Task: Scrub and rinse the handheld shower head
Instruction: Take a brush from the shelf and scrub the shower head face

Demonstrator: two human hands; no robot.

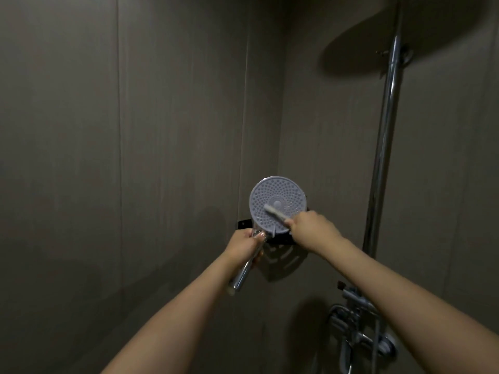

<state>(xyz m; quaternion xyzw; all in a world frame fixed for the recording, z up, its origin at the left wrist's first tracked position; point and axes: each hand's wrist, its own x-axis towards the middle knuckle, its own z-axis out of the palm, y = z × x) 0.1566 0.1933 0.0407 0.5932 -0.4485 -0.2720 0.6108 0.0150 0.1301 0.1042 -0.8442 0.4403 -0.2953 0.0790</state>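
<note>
Left hand (244,245): fingers are wrapping the shower head (278,205) handle, face tilting toward the person.
Right hand (313,229): fingers are pinching the brush (275,213), bristles lying across the face's center.

Dim shower corner, closed in by grey-brown wall panels (175,103) with faint vertical streaks and thin vertical seams. At the right, a chrome riser pipe (384,147) running up the wall, fixed by a bracket near the top. Above it, the dark round underside of an overhead rain shower (364,47). Low at the right, a chrome mixer valve (359,327) with curved pipes. In the corner, a dark corner shelf (280,255) with slotted holes. Weak light, soft shadows on the lower left wall.
</note>
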